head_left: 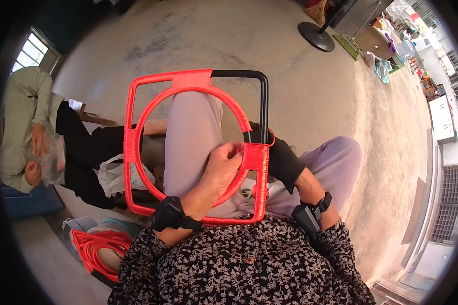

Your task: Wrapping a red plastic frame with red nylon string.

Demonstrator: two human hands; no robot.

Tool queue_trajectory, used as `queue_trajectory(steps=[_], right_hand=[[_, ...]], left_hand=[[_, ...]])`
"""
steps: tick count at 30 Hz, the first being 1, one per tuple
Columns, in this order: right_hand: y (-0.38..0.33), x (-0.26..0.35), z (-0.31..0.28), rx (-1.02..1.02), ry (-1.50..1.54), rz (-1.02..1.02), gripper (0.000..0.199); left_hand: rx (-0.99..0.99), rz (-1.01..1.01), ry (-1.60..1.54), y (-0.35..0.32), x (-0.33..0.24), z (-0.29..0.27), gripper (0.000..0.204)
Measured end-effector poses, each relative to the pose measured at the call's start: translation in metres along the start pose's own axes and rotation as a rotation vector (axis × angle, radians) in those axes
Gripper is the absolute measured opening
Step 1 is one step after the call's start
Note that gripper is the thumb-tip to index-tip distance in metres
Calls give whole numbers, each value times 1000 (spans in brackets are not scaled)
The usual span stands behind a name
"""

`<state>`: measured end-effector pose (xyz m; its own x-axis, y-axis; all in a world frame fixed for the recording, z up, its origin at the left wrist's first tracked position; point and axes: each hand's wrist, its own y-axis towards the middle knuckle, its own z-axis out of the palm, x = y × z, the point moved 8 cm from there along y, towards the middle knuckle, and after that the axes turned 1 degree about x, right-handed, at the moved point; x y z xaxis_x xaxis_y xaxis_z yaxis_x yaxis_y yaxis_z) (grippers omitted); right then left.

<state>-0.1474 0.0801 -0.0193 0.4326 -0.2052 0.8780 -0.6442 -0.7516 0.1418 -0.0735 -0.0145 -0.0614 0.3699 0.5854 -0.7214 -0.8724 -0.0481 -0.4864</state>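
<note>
A square frame (192,79) with a round inner ring (225,95) stands tilted in front of my lap. Glossy red cord wraps most of both, while the upper right corner is bare black tube (264,101). My left hand (221,168), uncovered, reaches through the ring with its fingertips pinched on red cord beside the wide right-hand binding (256,156) that joins ring and frame. My right hand (285,160), in a black fingerless-looking glove, closes round the frame's right bar from outside; its fingertips are partly hidden behind the bar. A short black stretch of ring shows above the binding.
At left sits another person (28,117) in a pale green top, hands on a clear plastic bag (52,157). More red-wrapped frames (99,249) lie in a container at lower left. A white plastic bag (114,175) is beside my leg. A round black stand base (315,36) stands far ahead.
</note>
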Motion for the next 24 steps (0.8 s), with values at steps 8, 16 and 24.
queue_trajectory(steps=[8,16,24], right_hand=[[-1,7,-58,-473,216,212,53],[12,82,-27,-232,-345,-192,36],[-49,-2,-131,-306,363,464,17]], left_hand=[[-281,586,320,-27,-55,-5,9],[-224,837,410,-42,-72,11,12],[-224,583,270,-22,-51,-7,16]])
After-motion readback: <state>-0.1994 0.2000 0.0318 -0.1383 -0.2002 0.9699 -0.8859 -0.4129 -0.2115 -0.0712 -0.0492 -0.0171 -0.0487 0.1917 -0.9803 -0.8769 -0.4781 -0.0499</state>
